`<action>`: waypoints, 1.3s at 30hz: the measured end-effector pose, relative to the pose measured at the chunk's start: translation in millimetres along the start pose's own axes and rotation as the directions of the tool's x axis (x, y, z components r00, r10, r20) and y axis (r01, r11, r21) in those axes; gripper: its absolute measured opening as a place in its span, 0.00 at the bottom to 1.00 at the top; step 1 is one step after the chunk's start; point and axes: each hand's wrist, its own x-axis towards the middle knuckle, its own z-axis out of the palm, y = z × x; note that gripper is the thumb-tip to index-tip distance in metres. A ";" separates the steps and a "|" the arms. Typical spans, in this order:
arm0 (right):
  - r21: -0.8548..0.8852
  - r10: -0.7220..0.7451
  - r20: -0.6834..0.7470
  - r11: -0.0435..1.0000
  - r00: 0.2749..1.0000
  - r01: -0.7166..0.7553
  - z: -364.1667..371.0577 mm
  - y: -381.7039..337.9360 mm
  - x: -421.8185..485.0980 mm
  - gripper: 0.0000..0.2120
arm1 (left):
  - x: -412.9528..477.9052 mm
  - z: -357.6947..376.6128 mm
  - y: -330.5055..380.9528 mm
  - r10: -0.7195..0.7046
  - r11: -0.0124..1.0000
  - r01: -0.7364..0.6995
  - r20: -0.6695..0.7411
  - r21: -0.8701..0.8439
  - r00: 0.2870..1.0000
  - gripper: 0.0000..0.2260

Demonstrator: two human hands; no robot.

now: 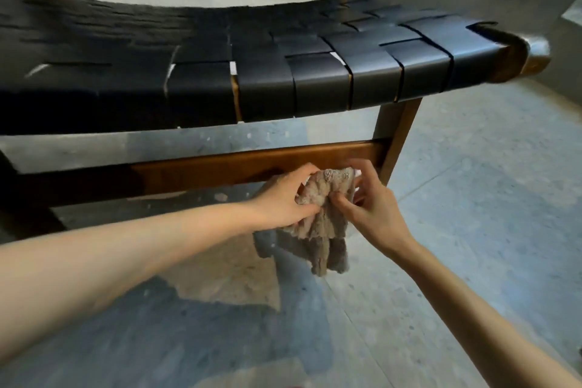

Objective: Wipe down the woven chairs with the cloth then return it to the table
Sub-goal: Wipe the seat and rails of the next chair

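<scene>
**One head-worn view, close to the woven chair point(283, 72)**

The single wide-angle camera sits in front of the chair, above its seat point(362, 66), facing forward and down. It is near: the seat spans the frame's upper half. The left hand point(283, 198) and right hand point(374, 208) meet on the cloth point(318, 230) just before the chair's front rail point(220, 167).

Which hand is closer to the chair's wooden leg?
Right. The right hand holds the cloth just left of the leg; the left hand holds it farther left, below the crossbar.

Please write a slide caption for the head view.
The left hand and right hand grip the cloth by the chair rail.
</scene>
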 end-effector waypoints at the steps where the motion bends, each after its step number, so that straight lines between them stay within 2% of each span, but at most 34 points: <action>1: -0.003 -0.023 0.033 1.000 0.999 0.023 5.9 -10.8 1.6 0.14 | -10.2 -15.6 -3.0 -0.009 1.000 0.009 -0.019 0.025 1.000 0.21; 4: 0.053 -0.084 0.108 0.995 0.991 0.078 30.1 -42.0 9.0 0.12 | -46.6 -56.9 -17.7 -0.046 0.994 0.055 -0.091 0.097 0.995 0.18; 7: 0.055 -0.137 0.177 0.990 0.975 0.129 65.8 -70.4 13.0 0.11 | -90.7 -87.3 -40.5 -0.138 0.988 0.146 -0.140 0.046 0.980 0.16; 10: 0.028 -0.167 0.269 0.986 0.949 0.165 99.1 -95.8 14.6 0.11 | -133.1 -106.8 -62.0 -0.173 0.982 0.184 -0.183 0.050 0.968 0.13; 12: 0.049 -0.217 0.351 0.976 0.911 0.213 132.0 -120.8 13.6 0.11 | -170.7 -122.7 -79.1 -0.213 0.974 0.224 -0.237 0.020 0.948 0.13; 17: 0.104 -0.276 0.440 0.961 0.854 0.257 203.8 -176.3 12.5 0.11 | -237.0 -159.8 -120.1 -0.267 0.951 0.308 -0.415 0.035 0.870 0.14; 22: 0.009 -0.293 0.387 0.949 0.874 0.314 263.7 -212.9 21.6 0.04 | -270.4 -197.5 -159.4 -0.246 0.936 0.353 -0.680 0.020 0.691 0.13; 24: 0.042 -0.283 0.362 0.957 0.888 0.288 281.0 -223.3 24.7 0.03 | -273.9 -209.3 -170.7 -0.234 0.931 0.366 -0.758 0.006 0.608 0.12; 26: 0.093 -0.297 0.338 0.955 0.893 0.282 294.4 -232.1 26.7 0.05 | -270.5 -221.2 -180.3 -0.282 0.908 0.417 -0.803 -0.046 0.525 0.10; 28: 0.150 -0.321 0.275 0.945 0.906 0.290 306.0 -239.6 28.5 0.05 | -261.4 -233.1 -185.9 -0.386 0.879 0.446 -0.805 -0.172 0.450 0.09; 31: 0.204 -0.320 0.131 0.935 0.938 0.290 320.4 -250.5 34.1 0.07 | -245.6 -247.1 -184.3 -0.456 0.886 0.280 -0.809 -0.371 0.371 0.09; 33: 0.274 -0.313 0.042 0.917 0.949 0.290 326.1 -259.2 38.6 0.10 | -236.0 -253.1 -181.3 -0.400 0.917 0.151 -0.854 -0.370 0.332 0.09; 35: 0.329 -0.284 0.022 0.908 0.959 0.261 331.4 -265.5 42.3 0.11 | -229.4 -257.2 -178.1 -0.327 0.944 0.056 -0.896 -0.326 0.299 0.08; 37: 0.290 -0.256 0.063 0.930 0.965 0.227 337.1 -269.0 43.2 0.10 | -225.0 -259.3 -174.7 -0.299 0.941 -0.060 -0.902 -0.332 0.311 0.11; 39: 0.249 -0.228 0.115 0.949 0.967 0.195 342.3 -270.0 45.2 0.08 | -222.1 -259.0 -173.5 -0.284 0.907 -0.196 -0.886 -0.372 0.367 0.16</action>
